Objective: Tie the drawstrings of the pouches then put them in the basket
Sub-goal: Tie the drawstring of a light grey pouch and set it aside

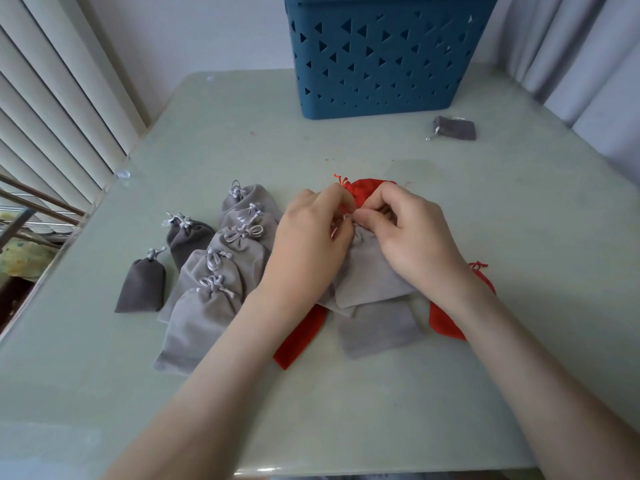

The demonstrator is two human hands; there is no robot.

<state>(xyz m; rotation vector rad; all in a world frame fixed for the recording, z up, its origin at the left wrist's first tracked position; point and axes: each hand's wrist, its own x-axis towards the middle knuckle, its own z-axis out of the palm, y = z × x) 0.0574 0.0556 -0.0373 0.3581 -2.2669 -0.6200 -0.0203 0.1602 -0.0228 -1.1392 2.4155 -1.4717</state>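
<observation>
Left hand (311, 233) and right hand (405, 230): each grip pinched closed on the drawstrings at the neck of a light grey pouch (370, 275), mid-tabletop atop untied grey and red pouches.
Risk: cord slipping from the fingertips, leaving a loose knot; a neighbouring red cord (341, 180) caught in.
Clearance: tied pouches (207, 271) crowd left; open tabletop (346, 147) toward the far blue basket (377, 60); lone dark pouch (455, 128) far right.
</observation>
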